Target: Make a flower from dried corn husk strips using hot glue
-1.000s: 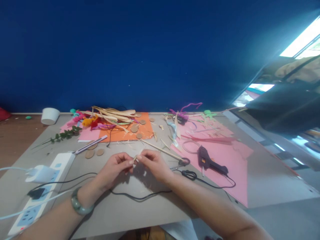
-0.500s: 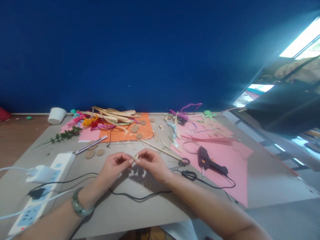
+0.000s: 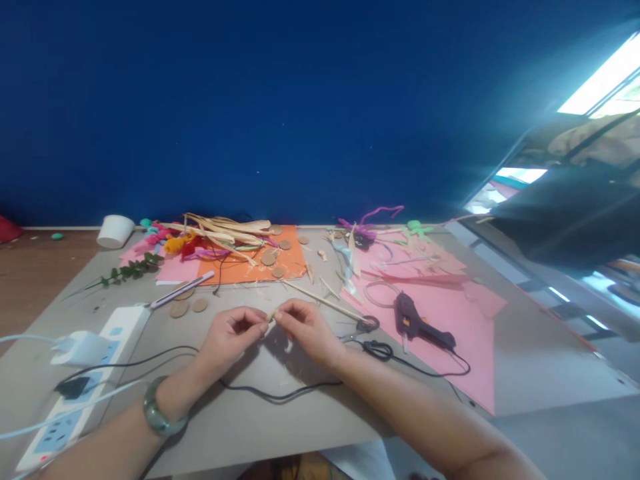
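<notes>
My left hand [image 3: 231, 335] and my right hand [image 3: 307, 328] meet over the middle of the grey table [image 3: 240, 427]. Both pinch the same small pale straw piece [image 3: 271, 315] between thumb and fingertips. A green bangle [image 3: 159, 417] sits on my left wrist. Just right of my right hand lie scissors [image 3: 364, 328] and a black glue gun [image 3: 417, 323] on a pink sheet [image 3: 450, 307]. A long thin stick [image 3: 323, 301] lies just beyond my hands.
A white power strip [image 3: 90, 373] with plugs and cables lies at the left. An orange sheet [image 3: 253, 263] holds straw strips, brown discs and coloured pipe cleaners. A green sprig [image 3: 127, 270] and a white cup [image 3: 115, 231] are far left. A black cable [image 3: 280, 393] crosses under my wrists.
My hands have stayed together on the straw piece, with only small shifts of the fingers. The view has drifted slightly, so the white cup sits a little further right.
</notes>
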Action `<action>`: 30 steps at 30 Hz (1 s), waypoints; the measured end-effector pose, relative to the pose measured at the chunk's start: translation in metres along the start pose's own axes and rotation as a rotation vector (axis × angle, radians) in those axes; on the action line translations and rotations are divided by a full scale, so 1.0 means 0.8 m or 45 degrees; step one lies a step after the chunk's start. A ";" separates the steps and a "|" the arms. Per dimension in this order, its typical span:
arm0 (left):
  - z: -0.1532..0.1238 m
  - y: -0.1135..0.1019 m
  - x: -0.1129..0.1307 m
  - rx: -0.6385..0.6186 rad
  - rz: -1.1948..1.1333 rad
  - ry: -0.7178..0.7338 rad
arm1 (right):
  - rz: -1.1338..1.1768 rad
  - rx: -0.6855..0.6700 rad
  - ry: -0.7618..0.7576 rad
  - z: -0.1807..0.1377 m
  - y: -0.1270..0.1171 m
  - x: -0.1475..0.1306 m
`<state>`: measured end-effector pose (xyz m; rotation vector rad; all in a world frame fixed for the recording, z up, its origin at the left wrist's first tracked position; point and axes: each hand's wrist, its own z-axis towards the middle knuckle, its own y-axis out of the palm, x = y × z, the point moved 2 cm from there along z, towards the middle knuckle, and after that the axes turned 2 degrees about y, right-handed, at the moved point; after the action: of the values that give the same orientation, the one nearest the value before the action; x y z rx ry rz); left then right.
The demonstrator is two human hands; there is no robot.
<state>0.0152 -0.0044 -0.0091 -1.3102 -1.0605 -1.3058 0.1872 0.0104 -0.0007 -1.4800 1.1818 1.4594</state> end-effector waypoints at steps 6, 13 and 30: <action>0.002 0.000 0.004 0.007 -0.034 -0.010 | -0.021 -0.007 0.002 -0.002 0.000 0.001; 0.003 0.000 0.004 0.035 -0.048 -0.082 | -0.034 -0.031 0.001 -0.002 0.002 0.000; 0.001 0.003 0.001 0.124 -0.108 -0.141 | 0.025 -0.044 0.074 -0.001 0.005 0.008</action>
<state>0.0178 -0.0042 -0.0081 -1.2883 -1.2530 -1.2392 0.1834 0.0076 -0.0069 -1.5474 1.2142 1.4654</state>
